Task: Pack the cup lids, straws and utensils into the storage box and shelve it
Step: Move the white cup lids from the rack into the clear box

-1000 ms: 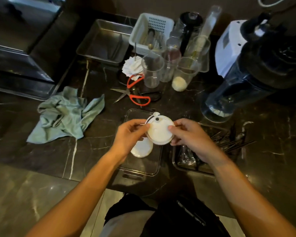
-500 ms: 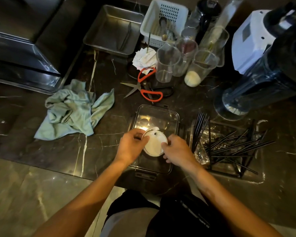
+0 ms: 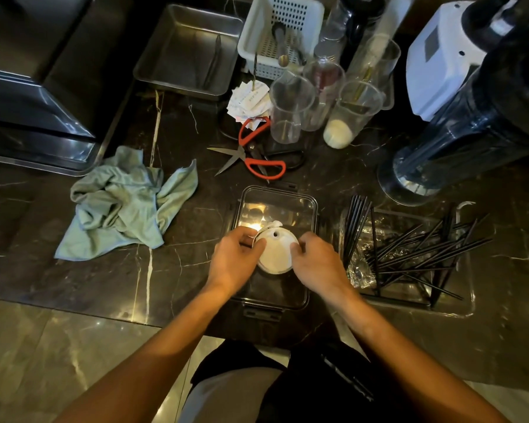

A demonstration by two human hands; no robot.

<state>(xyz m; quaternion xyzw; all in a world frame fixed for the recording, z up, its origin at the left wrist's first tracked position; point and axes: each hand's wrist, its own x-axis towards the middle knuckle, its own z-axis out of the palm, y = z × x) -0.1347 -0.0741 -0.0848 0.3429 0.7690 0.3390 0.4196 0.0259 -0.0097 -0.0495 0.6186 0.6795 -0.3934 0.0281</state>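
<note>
Left hand and right hand pinching round white plastic cup lid over clear rectangular storage box; uneven release risks tilted, jammed lid.

No legible txt anywhere. Paper slips by the scissors carry faint print, too small/blurred to read. White appliance has a dark panel, no readable chars. Measuring cups show no readable grad. marks. No brand/nos./signs legible on the clear storage box or the cup lids.
</note>
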